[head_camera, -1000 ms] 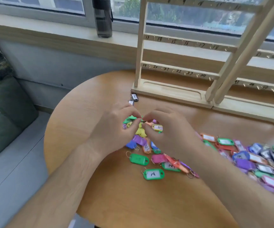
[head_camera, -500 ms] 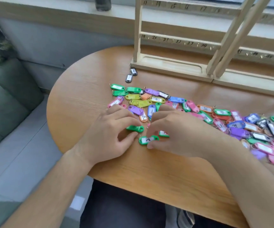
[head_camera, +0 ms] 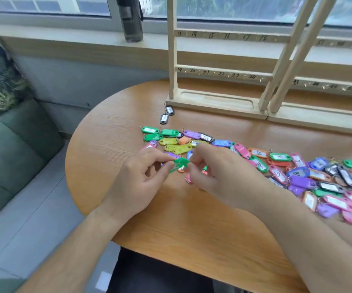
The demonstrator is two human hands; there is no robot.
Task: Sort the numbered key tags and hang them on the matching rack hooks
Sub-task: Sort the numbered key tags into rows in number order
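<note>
At table [head_camera: 192, 220] centre, left hand [head_camera: 141, 183] and right hand [head_camera: 219, 176] together pinch a green key tag [head_camera: 180, 163] lying 8-to-2 o'clock; the rack [head_camera: 172, 60] stands at 1 o'clock.

Left hand [head_camera: 138, 182] and right hand [head_camera: 219, 178] are now raised off the table [head_camera: 192, 225]. Half a second ago both were pressed down on it at the near edge of the tag pile [head_camera: 276, 163]. The green tags then lying flat under the fingertips are gone from the tabletop. A green tag [head_camera: 180, 163], blurred, is now pinched between both hands. It cannot be told whether it is one tag or two.
</note>
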